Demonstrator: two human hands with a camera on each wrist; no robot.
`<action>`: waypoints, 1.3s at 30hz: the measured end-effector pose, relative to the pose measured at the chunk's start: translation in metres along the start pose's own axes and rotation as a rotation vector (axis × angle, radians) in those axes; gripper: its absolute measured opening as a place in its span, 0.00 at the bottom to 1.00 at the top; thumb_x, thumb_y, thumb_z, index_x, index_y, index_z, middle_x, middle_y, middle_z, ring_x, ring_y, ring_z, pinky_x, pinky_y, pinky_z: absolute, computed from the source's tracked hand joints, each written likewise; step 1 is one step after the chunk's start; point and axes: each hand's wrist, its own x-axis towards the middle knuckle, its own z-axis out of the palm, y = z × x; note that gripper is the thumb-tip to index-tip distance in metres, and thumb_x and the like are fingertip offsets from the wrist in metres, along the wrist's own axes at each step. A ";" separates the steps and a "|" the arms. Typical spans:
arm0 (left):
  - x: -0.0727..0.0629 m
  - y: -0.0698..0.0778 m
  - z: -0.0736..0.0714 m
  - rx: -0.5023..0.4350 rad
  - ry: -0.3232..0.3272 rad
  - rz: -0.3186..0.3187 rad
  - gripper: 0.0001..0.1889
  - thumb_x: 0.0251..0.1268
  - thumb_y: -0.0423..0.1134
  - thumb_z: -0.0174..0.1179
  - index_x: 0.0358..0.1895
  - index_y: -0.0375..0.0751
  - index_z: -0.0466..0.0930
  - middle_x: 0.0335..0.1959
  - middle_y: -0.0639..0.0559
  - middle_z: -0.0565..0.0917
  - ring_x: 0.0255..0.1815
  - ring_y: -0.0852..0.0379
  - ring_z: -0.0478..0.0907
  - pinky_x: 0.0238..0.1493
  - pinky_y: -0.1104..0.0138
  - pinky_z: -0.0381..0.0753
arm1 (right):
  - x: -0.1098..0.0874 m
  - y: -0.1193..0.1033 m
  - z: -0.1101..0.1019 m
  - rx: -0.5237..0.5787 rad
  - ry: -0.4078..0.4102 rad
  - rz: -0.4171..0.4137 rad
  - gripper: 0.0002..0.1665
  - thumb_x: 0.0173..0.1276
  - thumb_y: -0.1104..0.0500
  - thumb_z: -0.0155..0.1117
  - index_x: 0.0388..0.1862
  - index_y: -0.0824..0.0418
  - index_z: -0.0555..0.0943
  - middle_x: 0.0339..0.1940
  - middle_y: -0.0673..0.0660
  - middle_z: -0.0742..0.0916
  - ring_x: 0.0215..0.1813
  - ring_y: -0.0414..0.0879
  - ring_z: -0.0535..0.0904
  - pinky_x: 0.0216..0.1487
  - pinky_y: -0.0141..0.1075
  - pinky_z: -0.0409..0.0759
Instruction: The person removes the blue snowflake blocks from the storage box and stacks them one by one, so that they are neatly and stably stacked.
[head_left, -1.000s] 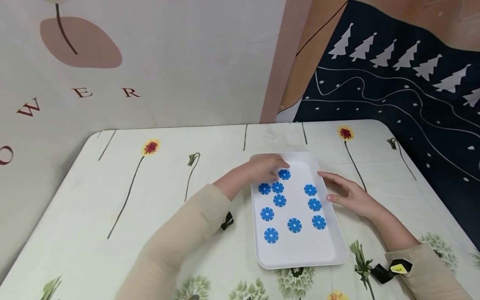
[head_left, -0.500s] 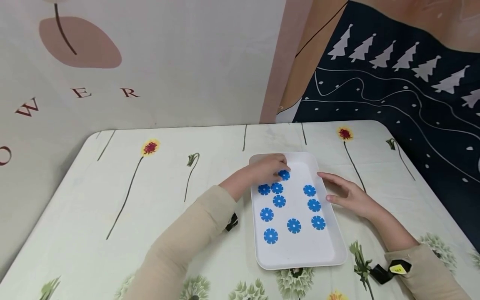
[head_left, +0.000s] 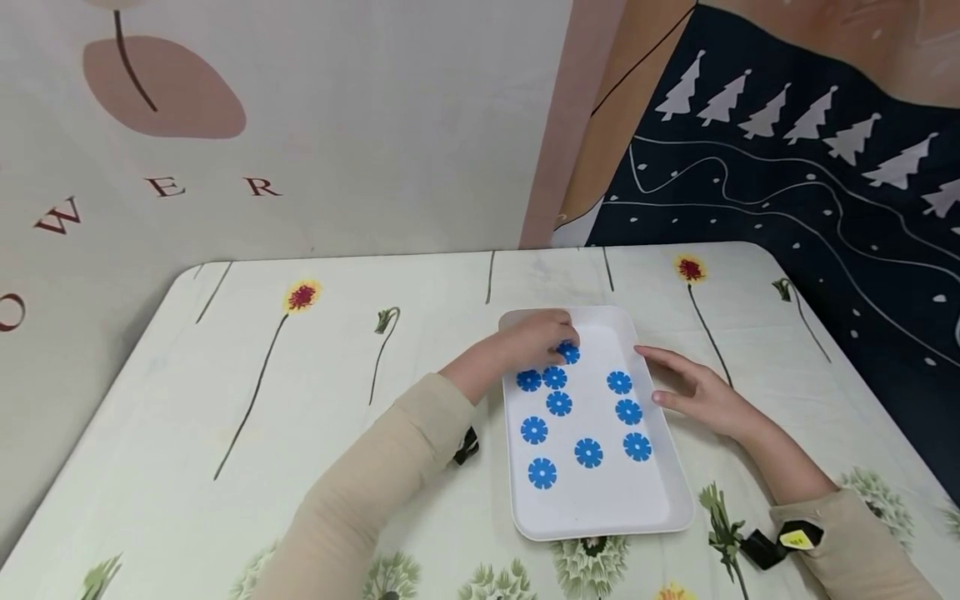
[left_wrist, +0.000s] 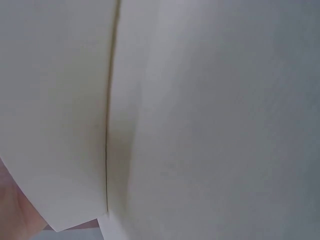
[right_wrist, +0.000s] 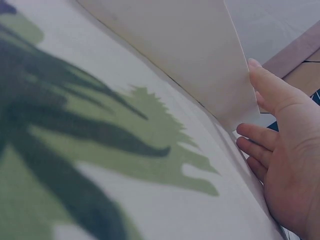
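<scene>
A white rectangular tray lies on the table, with several blue notched discs flat on its floor. My left hand reaches over the tray's far left side, its thumb and forefinger pinching the edges of the farthest blue notched disc. In the left wrist view only a bit of that hand shows beyond the tray's outer wall. My right hand rests at the right side, thumb and fingers relaxed and spread at the rim. The right wrist view shows these fingertips against the tray wall.
A white flower-print cloth covers the table. Behind it hangs a pale lettered backdrop, with a dark panel of printed trees at the right. Black straps are around the wrists.
My left hand has moved slightly right, and its thumb and forefinger have closed around the farthest notched disc. The right hand and the tray have stayed in place.
</scene>
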 end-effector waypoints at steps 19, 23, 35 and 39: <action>0.000 0.002 0.000 0.043 -0.022 0.000 0.17 0.67 0.44 0.59 0.57 0.43 0.76 0.52 0.52 0.75 0.53 0.58 0.68 0.61 0.72 0.62 | 0.000 0.000 -0.001 -0.001 0.004 0.004 0.34 0.67 0.63 0.63 0.71 0.61 0.64 0.71 0.63 0.65 0.72 0.55 0.59 0.59 0.19 0.58; 0.000 0.001 0.001 0.040 -0.021 0.003 0.18 0.67 0.44 0.59 0.57 0.43 0.76 0.51 0.53 0.76 0.52 0.58 0.68 0.61 0.72 0.63 | 0.001 0.000 -0.001 0.001 0.002 0.008 0.34 0.67 0.62 0.63 0.71 0.61 0.64 0.71 0.63 0.65 0.71 0.63 0.57 0.59 0.19 0.58; -0.002 0.000 0.000 0.059 -0.033 0.045 0.20 0.68 0.45 0.58 0.59 0.43 0.77 0.47 0.51 0.77 0.48 0.57 0.68 0.57 0.70 0.65 | 0.001 0.000 0.000 0.004 0.001 -0.007 0.34 0.67 0.63 0.63 0.71 0.61 0.65 0.71 0.63 0.66 0.72 0.51 0.59 0.60 0.19 0.58; -0.002 0.000 0.000 0.064 -0.031 0.067 0.19 0.67 0.46 0.59 0.58 0.42 0.78 0.45 0.51 0.78 0.46 0.57 0.69 0.54 0.70 0.67 | 0.000 0.000 0.000 0.013 -0.001 -0.013 0.34 0.67 0.63 0.63 0.71 0.62 0.65 0.71 0.64 0.65 0.71 0.45 0.59 0.60 0.19 0.58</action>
